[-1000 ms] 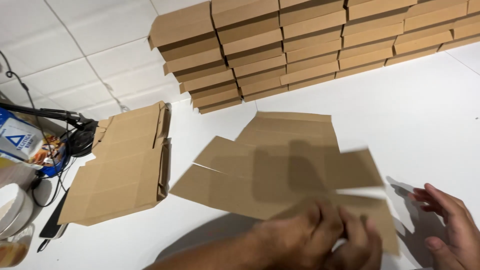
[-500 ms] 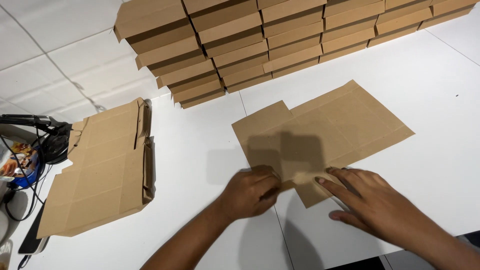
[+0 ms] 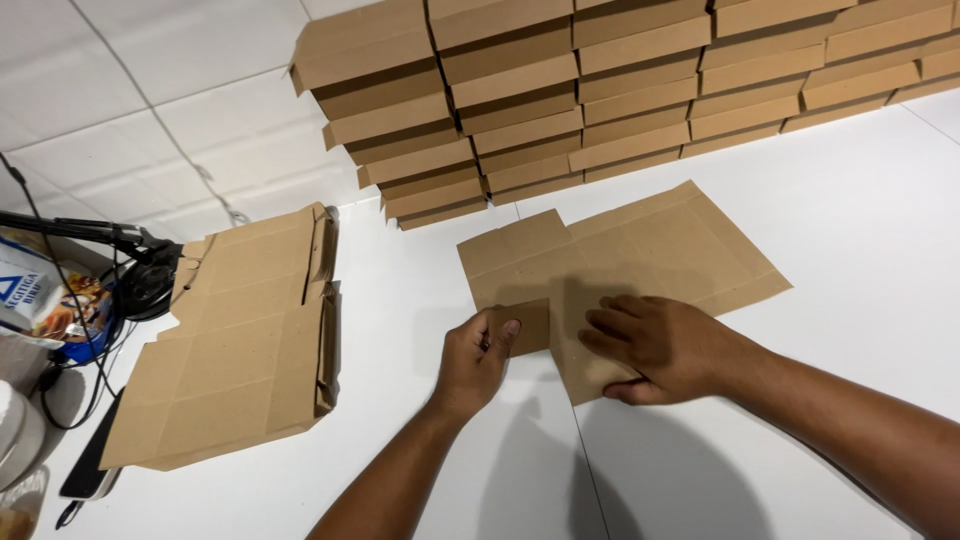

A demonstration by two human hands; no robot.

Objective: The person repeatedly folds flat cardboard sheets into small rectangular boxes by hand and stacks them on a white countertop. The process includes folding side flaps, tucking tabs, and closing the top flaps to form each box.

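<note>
A: Start at the left edge. What's over there?

B: A black headset (image 3: 148,285) on a dark boom arm (image 3: 70,228), cables trailing down, and a colourful packet (image 3: 40,300) partly cut off by the frame. Just right of those lies a stack of flat cardboard blanks (image 3: 235,340) on the white bench (image 3: 860,230)

A: And the hands?

B: The left hand (image 3: 478,358) sits near the middle of the bench. Its fingers are curled and it pinches a small flap (image 3: 527,325) on the near left corner of a flat cardboard blank (image 3: 640,245), thumb on top. The flap looks folded over onto the sheet

A: Where is that blank exactly?

B: Spread flat on the bench, centre to centre-right, well apart from the stack of blanks on the left. Its far edge comes near a wall of folded cardboard boxes (image 3: 600,90) piled in rows along the back

A: The right hand?

B: The right hand (image 3: 660,345) is just beside the left, lying palm down on the near part of the same blank. Fingers are spread and pointing left, pressing the cardboard flat; it grips nothing. The forearm comes in from the lower right corner

A: Do the two hands touch?

B: No, a narrow strip of cardboard shows between them
</note>
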